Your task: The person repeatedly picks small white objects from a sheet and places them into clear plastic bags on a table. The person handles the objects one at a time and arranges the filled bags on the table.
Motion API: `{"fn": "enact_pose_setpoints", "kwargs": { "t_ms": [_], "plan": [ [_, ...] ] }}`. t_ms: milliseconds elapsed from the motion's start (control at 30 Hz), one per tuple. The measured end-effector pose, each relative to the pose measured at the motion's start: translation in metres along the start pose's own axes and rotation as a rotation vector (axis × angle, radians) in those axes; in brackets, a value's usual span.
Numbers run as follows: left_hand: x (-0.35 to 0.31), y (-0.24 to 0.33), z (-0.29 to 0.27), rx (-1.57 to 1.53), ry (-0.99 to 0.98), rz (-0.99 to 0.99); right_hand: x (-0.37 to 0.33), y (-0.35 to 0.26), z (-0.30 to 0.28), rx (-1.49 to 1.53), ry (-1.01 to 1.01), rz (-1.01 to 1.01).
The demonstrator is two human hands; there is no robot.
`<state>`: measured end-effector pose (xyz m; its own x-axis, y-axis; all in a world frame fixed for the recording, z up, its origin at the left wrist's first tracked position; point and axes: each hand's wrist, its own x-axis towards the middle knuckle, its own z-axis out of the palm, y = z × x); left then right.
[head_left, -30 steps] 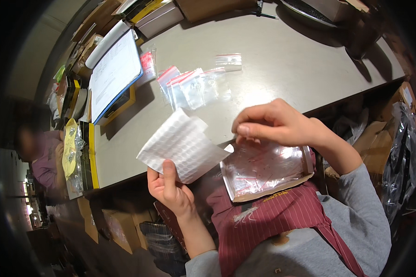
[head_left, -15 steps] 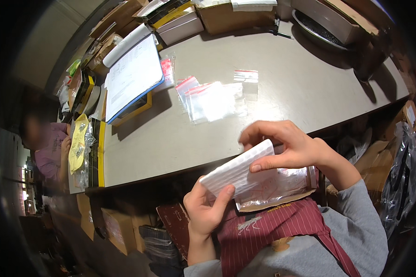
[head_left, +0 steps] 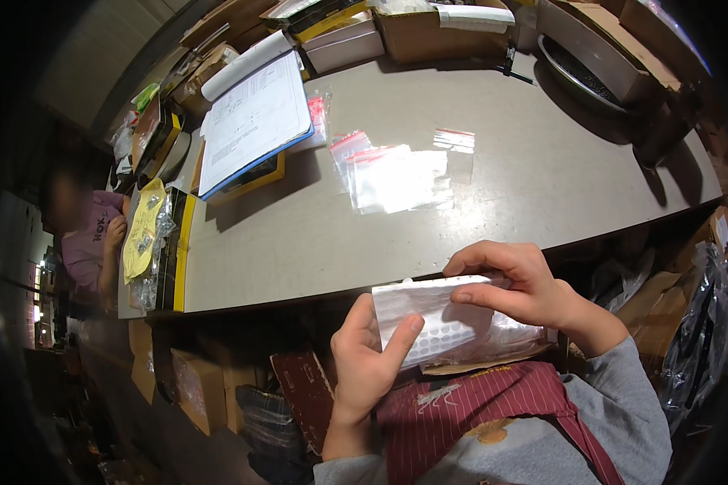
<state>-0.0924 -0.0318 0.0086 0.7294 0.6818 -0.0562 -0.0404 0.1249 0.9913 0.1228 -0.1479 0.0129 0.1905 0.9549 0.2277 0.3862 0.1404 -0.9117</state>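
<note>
Over my lap, a white sheet of small round dots (head_left: 435, 317) is held between both hands, its upper edge curled over. My left hand (head_left: 372, 339) grips its left side, thumb lying across the face. At the upper right, my right hand (head_left: 514, 279) is closed on the sheet, thumb in front and fingers behind. Below the sheet, partly hidden by it, an open cardboard box with clear plastic bags (head_left: 514, 335) rests against my striped maroon apron (head_left: 469, 404). Beyond my hands, clear red-topped zip bags (head_left: 396, 178) lie in an overlapping pile on the grey table (head_left: 299, 250).
A blue clipboard with papers (head_left: 255, 121) is propped on a box at the left. Cardboard boxes (head_left: 429, 36) line the back, with a round pan (head_left: 578, 73) at the far right. A person in a purple shirt (head_left: 93, 234) is at the left beyond a yellow plastic packet (head_left: 144, 222).
The sheet has turned so its dotted face shows more, its upper edge now nearly level. My right hand has moved slightly right and down. The whole view has shifted a little.
</note>
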Motion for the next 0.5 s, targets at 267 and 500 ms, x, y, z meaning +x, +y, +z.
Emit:
{"fn": "enact_pose_setpoints", "kwargs": {
  "t_ms": [267,500],
  "plan": [
    [0.0051,-0.0023,-0.0078,-0.078,-0.131,-0.031,-0.0056,0.0054,0.0047,-0.005,0.038,-0.051],
    [0.0075,-0.0010,-0.0004,-0.138,0.003,-0.066,-0.0045,0.0063,0.0067,-0.040,0.021,-0.129]
  ]
}}
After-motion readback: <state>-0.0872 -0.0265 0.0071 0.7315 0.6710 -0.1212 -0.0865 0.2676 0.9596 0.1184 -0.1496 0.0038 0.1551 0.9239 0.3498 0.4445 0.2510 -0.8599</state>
